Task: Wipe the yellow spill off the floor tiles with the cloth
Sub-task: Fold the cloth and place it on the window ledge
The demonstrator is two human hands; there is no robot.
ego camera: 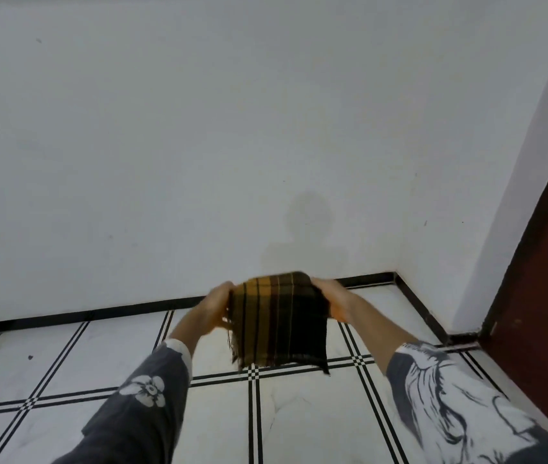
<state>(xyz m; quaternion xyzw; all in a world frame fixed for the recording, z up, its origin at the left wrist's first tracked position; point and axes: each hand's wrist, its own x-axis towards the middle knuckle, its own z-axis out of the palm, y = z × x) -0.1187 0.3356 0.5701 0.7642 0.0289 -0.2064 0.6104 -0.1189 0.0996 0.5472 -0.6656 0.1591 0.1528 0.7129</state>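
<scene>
Both hands are gripping the cloth (279, 321), the left hand (216, 304) pinching its left edge and the right hand (330, 301) its right edge, holding the dark yellow-striped piece hanging in the air above the floor tiles (306, 416) near the wall (199, 145).

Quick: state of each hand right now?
Left hand: grip closed on the left edge of the cloth, held up off the floor.
Right hand: grip closed on the cloth's right edge.
</scene>
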